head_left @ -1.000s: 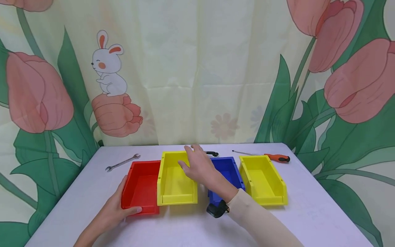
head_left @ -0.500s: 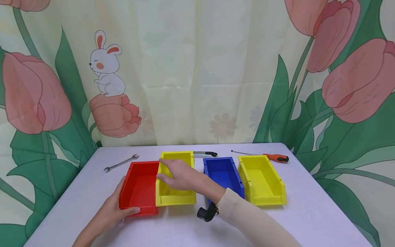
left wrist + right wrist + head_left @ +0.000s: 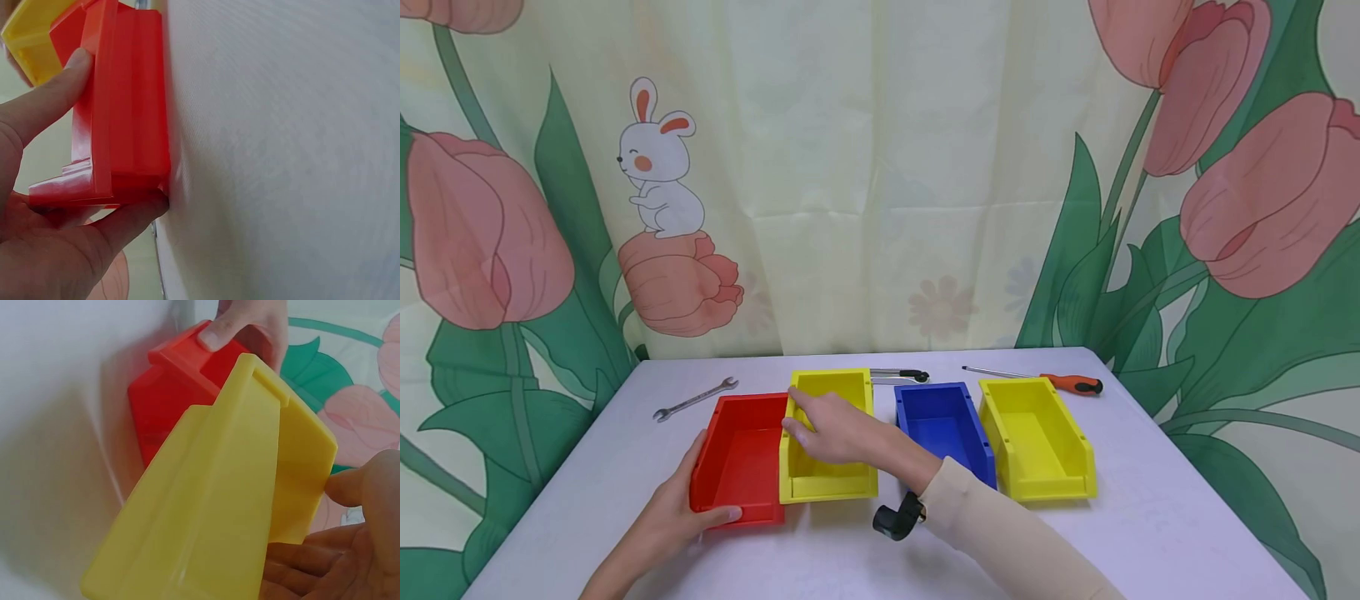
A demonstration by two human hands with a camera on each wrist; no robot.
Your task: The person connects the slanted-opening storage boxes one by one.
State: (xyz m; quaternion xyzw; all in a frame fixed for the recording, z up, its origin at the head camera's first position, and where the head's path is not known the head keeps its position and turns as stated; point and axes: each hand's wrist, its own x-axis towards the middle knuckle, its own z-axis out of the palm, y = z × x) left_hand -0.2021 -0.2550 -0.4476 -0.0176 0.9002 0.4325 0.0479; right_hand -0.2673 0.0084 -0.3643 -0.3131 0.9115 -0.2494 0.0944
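Over the yellow bin (image 3: 829,488), our right hand (image 3: 835,429) (grip unclear) could tip it, pressing unevenly; our left hand (image 3: 672,510) pinches the red bin (image 3: 745,462).

- Soft, even light bathes the left hand (image 3: 673,508), right hand (image 3: 831,425) and pale curtain (image 3: 820,125) beyond in the crisp head view.
- Faint shadow falls on the table (image 3: 820,567) below the right hand.
- Dimmer, greyer left wrist view: glare streaks the red bin (image 3: 134,106) beside the left thumb (image 3: 50,100).
- Right wrist view: broad shadow greys the table across the yellow bin (image 3: 219,494) from the right hand.
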